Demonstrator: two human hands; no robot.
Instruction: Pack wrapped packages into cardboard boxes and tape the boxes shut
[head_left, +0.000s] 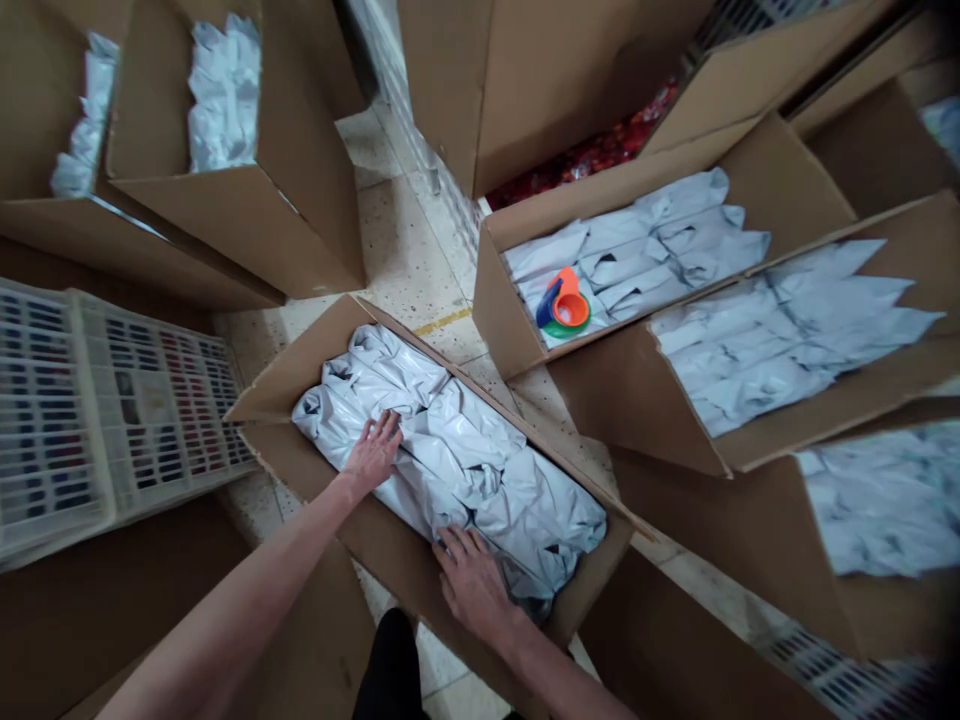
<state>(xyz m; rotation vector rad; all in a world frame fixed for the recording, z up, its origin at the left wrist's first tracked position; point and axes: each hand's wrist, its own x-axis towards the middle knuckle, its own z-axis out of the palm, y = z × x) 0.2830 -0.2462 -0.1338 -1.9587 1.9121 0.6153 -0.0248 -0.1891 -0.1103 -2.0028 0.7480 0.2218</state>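
Head cam: L hand (375,450), R hand (472,582) palm-down on white bags (491,430); both hands loosely spread, w/o grip

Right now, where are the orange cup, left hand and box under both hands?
Orange cup (571,310): head view, inside of the cup.
Left hand (375,452): head view, back of the hand.
Box (300,368): head view, left end wall.

Silvery-white packets (469,440), brown carton (600,568)
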